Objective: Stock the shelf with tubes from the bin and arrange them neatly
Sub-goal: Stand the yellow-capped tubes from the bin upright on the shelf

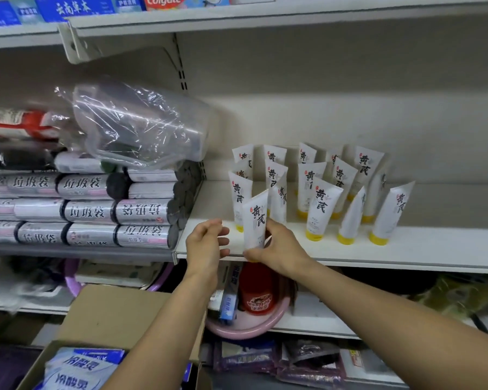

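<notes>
Several white tubes with yellow caps [320, 209] stand cap-down in loose rows on the white shelf [406, 249]. My right hand [276, 247] grips the base of one white tube [254, 218] at the shelf's front edge; the tube leans slightly right. My left hand [207, 243] hovers just left of that tube with fingers relaxed and loosely curled, holding nothing. A cardboard box [110, 313] with blue and white packets sits below at the lower left.
Stacked rolls of rubbish bags [90, 209] fill the shelf section to the left, topped by a clear plastic bag [141, 128]. A pink basin [245, 325] with a red cup and boxes sits on the shelf below. Toothpaste boxes [164, 1] line the shelf above.
</notes>
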